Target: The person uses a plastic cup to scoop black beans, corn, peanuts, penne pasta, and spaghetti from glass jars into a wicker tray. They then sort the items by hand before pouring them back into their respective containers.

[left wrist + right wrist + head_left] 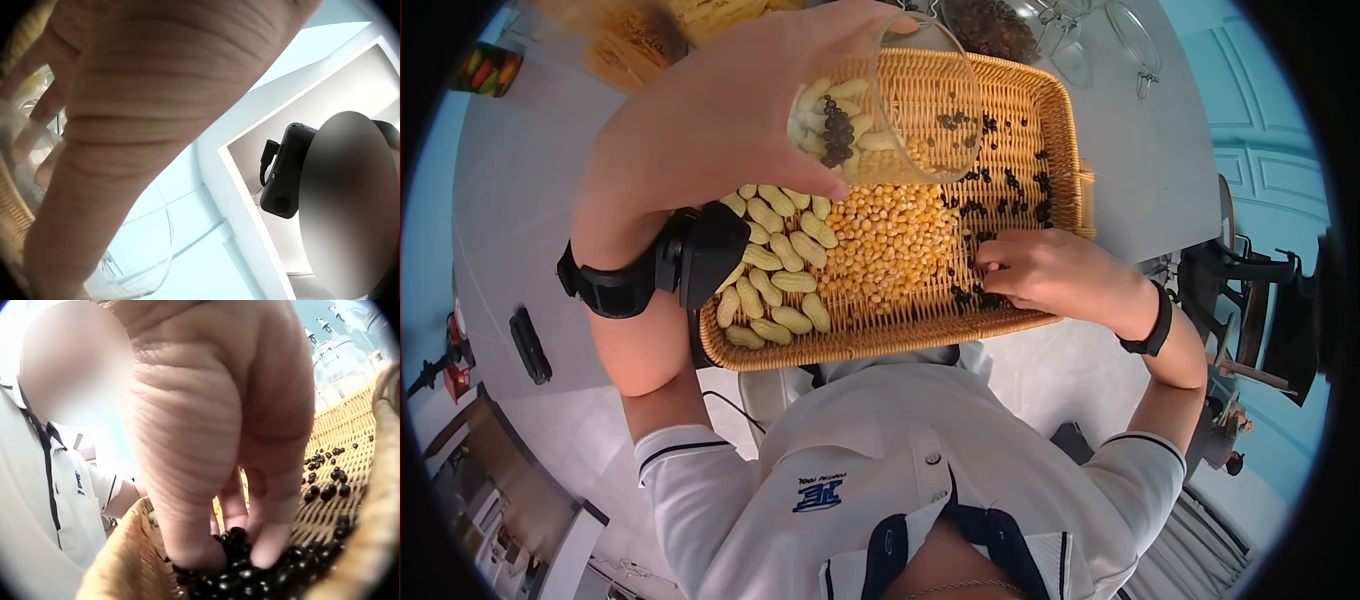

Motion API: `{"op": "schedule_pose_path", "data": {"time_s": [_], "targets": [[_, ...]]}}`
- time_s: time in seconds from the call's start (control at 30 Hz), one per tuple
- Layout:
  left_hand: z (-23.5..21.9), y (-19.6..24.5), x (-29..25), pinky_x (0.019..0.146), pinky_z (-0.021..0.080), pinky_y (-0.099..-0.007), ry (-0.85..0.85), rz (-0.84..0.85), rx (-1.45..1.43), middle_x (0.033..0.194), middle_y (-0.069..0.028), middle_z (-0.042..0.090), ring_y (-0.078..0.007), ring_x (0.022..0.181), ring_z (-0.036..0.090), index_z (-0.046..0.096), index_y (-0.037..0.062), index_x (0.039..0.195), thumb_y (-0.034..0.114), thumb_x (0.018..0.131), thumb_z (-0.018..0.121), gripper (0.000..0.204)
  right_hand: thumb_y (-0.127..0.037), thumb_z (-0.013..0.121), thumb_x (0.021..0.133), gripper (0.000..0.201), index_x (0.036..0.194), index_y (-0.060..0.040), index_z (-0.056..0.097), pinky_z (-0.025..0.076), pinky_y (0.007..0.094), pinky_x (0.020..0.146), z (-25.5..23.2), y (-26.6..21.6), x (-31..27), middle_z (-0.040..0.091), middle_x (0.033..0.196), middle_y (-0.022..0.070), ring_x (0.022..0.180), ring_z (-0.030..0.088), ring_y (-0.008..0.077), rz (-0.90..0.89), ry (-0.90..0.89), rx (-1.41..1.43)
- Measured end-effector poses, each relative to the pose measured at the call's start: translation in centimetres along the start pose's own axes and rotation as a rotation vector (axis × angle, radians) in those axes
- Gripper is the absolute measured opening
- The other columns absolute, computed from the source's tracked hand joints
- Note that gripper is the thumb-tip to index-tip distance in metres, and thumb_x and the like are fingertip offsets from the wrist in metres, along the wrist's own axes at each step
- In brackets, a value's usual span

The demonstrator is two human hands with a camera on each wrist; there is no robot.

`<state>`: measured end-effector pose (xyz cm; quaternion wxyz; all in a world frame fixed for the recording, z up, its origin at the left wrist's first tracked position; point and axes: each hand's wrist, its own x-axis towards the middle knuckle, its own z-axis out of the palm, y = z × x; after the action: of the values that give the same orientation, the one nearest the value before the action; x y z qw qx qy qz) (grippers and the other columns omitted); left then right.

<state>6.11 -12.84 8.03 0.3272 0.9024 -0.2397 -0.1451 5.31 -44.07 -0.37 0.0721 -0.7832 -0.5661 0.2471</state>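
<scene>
My left hand point(730, 100) grips a clear glass jar point(975, 105), tilted over the wicker basket point(1055, 100) with its mouth toward the right. Some black beans point(837, 130) lie inside the jar, and peanuts show through its wall. At the basket's right side, my right hand point(1040, 270) reaches down with bent fingers. In the right wrist view its thumb and fingertips pinch into a pile of shiny black beans point(250, 578), a few between them. Yellow corn kernels point(885, 240) fill the basket's middle, and unshelled peanuts point(775, 260) its left part.
More black beans point(1012, 180) are scattered over the basket's right part. Behind the basket stand glass clamp-lid jars point(1135, 35), one with dark contents point(990, 25), and pasta point(635, 45). A black object point(530, 345) lies on the grey table point(510, 230) at left.
</scene>
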Motion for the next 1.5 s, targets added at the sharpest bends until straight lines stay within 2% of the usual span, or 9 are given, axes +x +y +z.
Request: {"op": "schedule_pose_path", "data": {"time_s": [0.27,0.37,0.5,0.57,0.7,0.97,1.1,1.3,1.5], "targets": [[1.6,-5.0,1.0,0.098,0.051,-0.0376,0.034,0.098,0.012,0.134,-0.0176,0.06,-0.0299,0.12,0.06,0.039,0.0037,0.152,0.048,0.082,0.082,0.093,0.002,0.078,0.075,0.015,0.089,0.0011,0.072,0.057,0.0372,0.07,-0.6,2.7,0.0,0.069,0.09,0.0099,0.078,0.07,0.0277,0.082,0.149,0.234],[0.7,-2.9,0.3,0.1,0.05,-0.038,0.017,0.093,-0.003,0.136,-0.0182,0.059,-0.0299,0.124,0.059,0.037,0.003,0.153,0.047,0.079,0.085,0.098,0.002,0.079,0.078,0.019,0.097,0.001,0.076,0.058,0.0335,0.07,-1.3,4.7,0.2,0.074,0.091,0.0108,0.078,0.072,0.0249,0.176,0.166,0.345],[2.9,-5.9,1.2,0.111,0.044,-0.0338,0.144,0.252,-0.075,0.135,-0.0076,0.062,-0.0237,0.129,0.058,0.047,0.0114,0.15,0.008,0.06,0.088,0.099,0.0,0.079,0.083,0.016,0.099,0.0014,0.077,0.058,0.0277,0.066,-3.4,5.5,0.4,0.077,0.091,0.0092,0.074,0.074,0.0154,0.369,0.197,0.559],[3.3,-6.0,1.4,0.109,0.045,-0.0336,0.138,0.294,-0.127,0.134,-0.0077,0.063,-0.024,0.128,0.059,0.047,0.0113,0.15,0.009,0.06,0.088,0.099,0.0,0.079,0.084,0.016,0.1,0.0022,0.078,0.058,0.0257,0.064,-4.7,6.4,0.4,0.077,0.09,0.0086,0.07,0.073,0.0128,0.534,0.22,0.771],[3.7,-6.0,1.8,0.106,0.046,-0.0347,0.144,0.325,-0.161,0.133,-0.0099,0.062,-0.0263,0.124,0.06,0.046,0.0101,0.15,0.014,0.061,0.089,0.099,-0.001,0.08,0.085,0.017,0.101,0.0051,0.077,0.058,0.0229,0.063,-9.3,5.8,0.5,0.076,0.086,0.0098,0.068,0.073,0.0129,0.537,0.322,0.907],[4.2,-5.5,2.0,0.104,0.047,-0.0366,0.142,0.261,-0.191,0.132,-0.0119,0.062,-0.0291,0.122,0.059,0.047,0.0081,0.148,0.015,0.061,0.09,0.098,-0.009,0.081,0.081,0.026,0.102,0.0047,0.075,0.051,0.0261,0.061,-12.6,1.1,6.0,0.07,0.072,0.0103,0.069,0.07,0.0124,0.245,0.282,0.413],[3.6,-5.2,2.0,0.103,0.047,-0.0373,0.097,0.235,-0.202,0.132,-0.0125,0.063,-0.0302,0.121,0.06,0.048,0.0072,0.147,0.014,0.06,0.091,0.097,-0.009,0.078,0.082,0.022,0.101,0.0017,0.075,0.055,0.0353,0.069,-12.0,-0.7,7.5,0.072,0.081,0.0163,0.074,0.071,0.0261,0.084,0.399,0.201],[3.1,-5.0,1.5,0.104,0.048,-0.0363,0.146,0.268,-0.215,0.131,-0.0122,0.065,-0.0287,0.123,0.062,0.047,0.0062,0.147,0.013,0.059,0.091,0.098,-0.005,0.074,0.085,0.02,0.105,-0.0029,0.076,0.055,0.0411,0.08,-11.8,-0.8,8.0,0.073,0.091,0.0166,0.087,0.07,0.0351,-0.064,0.393,0.17],[3.2,-5.5,1.4,0.108,0.046,-0.0359,0.157,0.259,-0.264,0.135,-0.0125,0.063,-0.0279,0.127,0.06,0.045,0.0085,0.149,0.013,0.061,0.09,0.099,-0.004,0.074,0.085,0.021,0.106,-0.0047,0.076,0.055,0.0393,0.079,-11.2,-1.1,7.8,0.072,0.093,0.0167,0.085,0.068,0.0354,-0.03,0.345,0.231]]}}
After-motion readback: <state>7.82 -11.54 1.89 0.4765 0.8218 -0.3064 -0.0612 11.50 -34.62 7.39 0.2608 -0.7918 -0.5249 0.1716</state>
